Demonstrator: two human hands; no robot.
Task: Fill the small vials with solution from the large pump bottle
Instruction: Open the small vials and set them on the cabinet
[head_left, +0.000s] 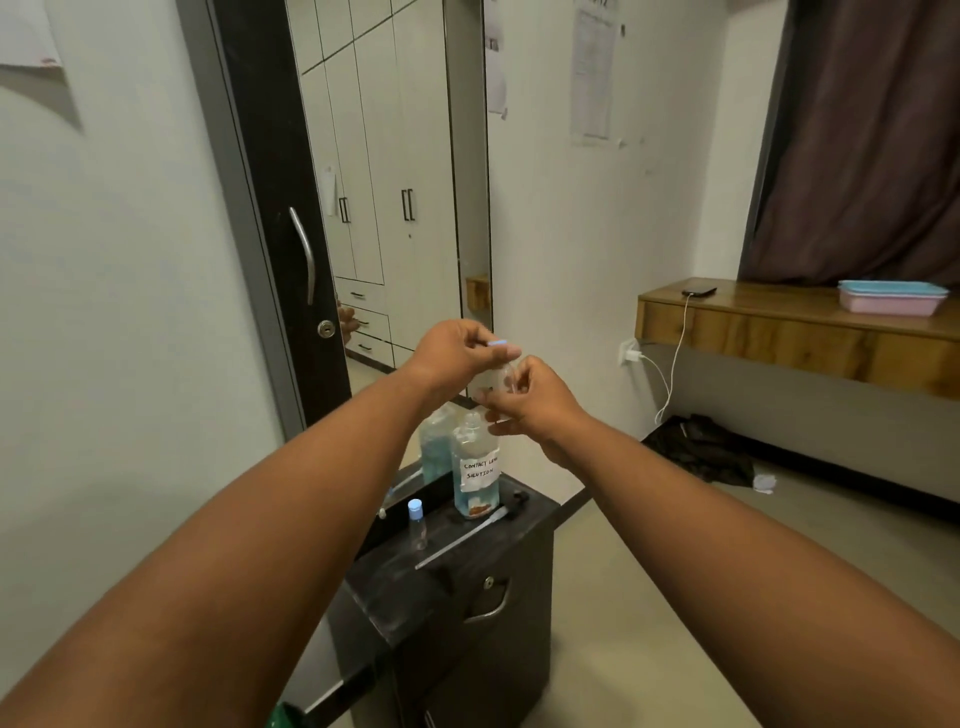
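Note:
A large clear bottle (475, 470) of blue liquid, with a handwritten white label, stands open on the dark cabinet top (415, 597). Its pump head with the long tube (470, 535) lies flat beside it. A small clear vial with a blue cap (417, 525) stands upright left of the bottle. Above the bottle, my right hand (530, 397) holds a second clear vial (503, 376). My left hand (457, 353) pinches a light blue cap (497, 343) at that vial's top. Whether the cap sits on the vial is hidden by my fingers.
A tall mirror (395, 182) behind the cabinet reflects cupboards and the bottle. A dark door (280, 234) with a metal handle stands to the left. At the right, a wooden shelf (779, 332) carries a phone and plastic trays; dark cloth lies on the floor.

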